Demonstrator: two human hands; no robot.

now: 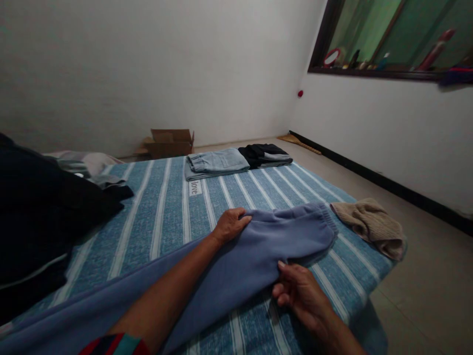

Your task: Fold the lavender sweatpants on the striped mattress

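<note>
Blue trousers [258, 246] lie stretched across the striped bed cover, folded lengthwise, with the gathered elastic waistband pointing right and the legs running off to the lower left. On their far edge, my left hand [229, 226] is closed, thumb and fingers gripping the cloth. My right hand [301, 293] is at the near edge below the waistband, thumb and forefinger pinching the fabric there and its other fingers curled. The left forearm passes over the trouser legs and hides part of them.
Folded light-blue pants [218, 161] and folded black clothing [265, 155] sit at the bed's far edge. A crumpled tan cloth [373, 224] lies at the right corner. Dark clothes [48, 212] are heaped on the left. Behind the bed stands a cardboard box [170, 143].
</note>
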